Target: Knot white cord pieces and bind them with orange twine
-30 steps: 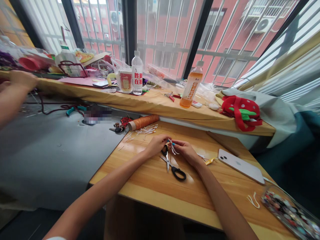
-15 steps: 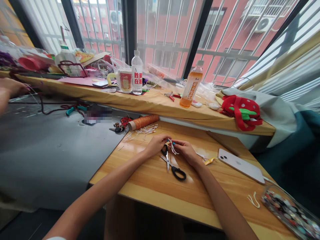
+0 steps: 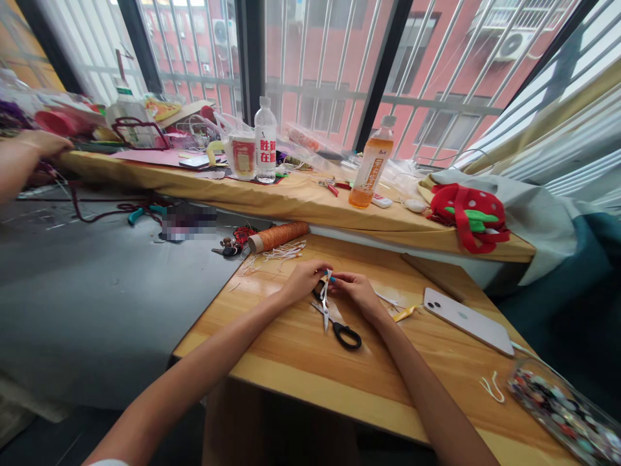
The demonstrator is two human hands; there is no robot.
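Observation:
My left hand (image 3: 303, 282) and my right hand (image 3: 356, 290) meet over the wooden table (image 3: 291, 349), fingertips pinched together on a small piece of white cord (image 3: 326, 289) with a blue tip. The cord's loose ends hang down between the hands. Black-handled scissors (image 3: 337, 325) lie on the table just under and in front of my hands. A spool of orange thread (image 3: 278, 236) lies behind my left hand, with several short white cord pieces (image 3: 274, 254) beside it.
A white phone (image 3: 466, 321) lies right of my hands, a clear box of beads (image 3: 565, 412) at the near right corner. The yellow-covered ledge (image 3: 301, 197) behind holds bottles, a cup and a strawberry bag (image 3: 468, 213). Another person's hand (image 3: 29, 152) is at far left.
My hands have drawn slightly closer together and the white cord now hangs more vertically between them. The other person's hand at far left has shifted up toward the ledge.

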